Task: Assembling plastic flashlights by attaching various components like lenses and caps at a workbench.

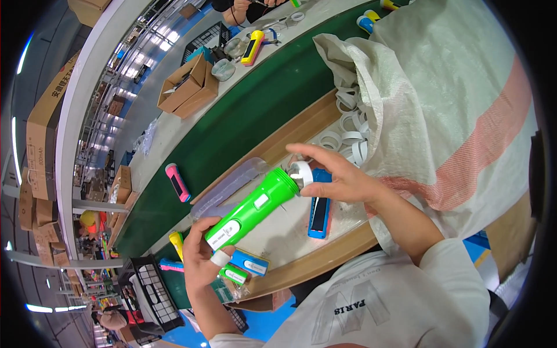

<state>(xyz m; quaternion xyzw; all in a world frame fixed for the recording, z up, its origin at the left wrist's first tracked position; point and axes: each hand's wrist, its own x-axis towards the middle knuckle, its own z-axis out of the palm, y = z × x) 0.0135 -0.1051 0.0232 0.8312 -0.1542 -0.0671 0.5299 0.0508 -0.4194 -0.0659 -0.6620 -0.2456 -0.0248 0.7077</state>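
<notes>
A bright green flashlight [255,204] slants up to the right over the workbench, its threaded end toward my right hand. My left hand [202,258] is closed round its lower end; white tape wraps a finger. Thumb and fingers of my right hand [342,177] pinch a white ring [303,174] at the threaded end, around a shiny reflector; whether the ring touches the threads I cannot tell. Below the right hand lies a blue flashlight [318,214]. Beside my left hand lie another blue flashlight [250,264], a smaller-looking green one [234,274] and a yellow one [176,243].
A large white woven sack [406,122] fills the right side, with several loose white rings [351,122] at its mouth. A green conveyor belt [232,116] runs beyond the wooden rail, carrying a pink flashlight [177,182]. Across it are cardboard boxes [188,87] and another person's hands [239,8].
</notes>
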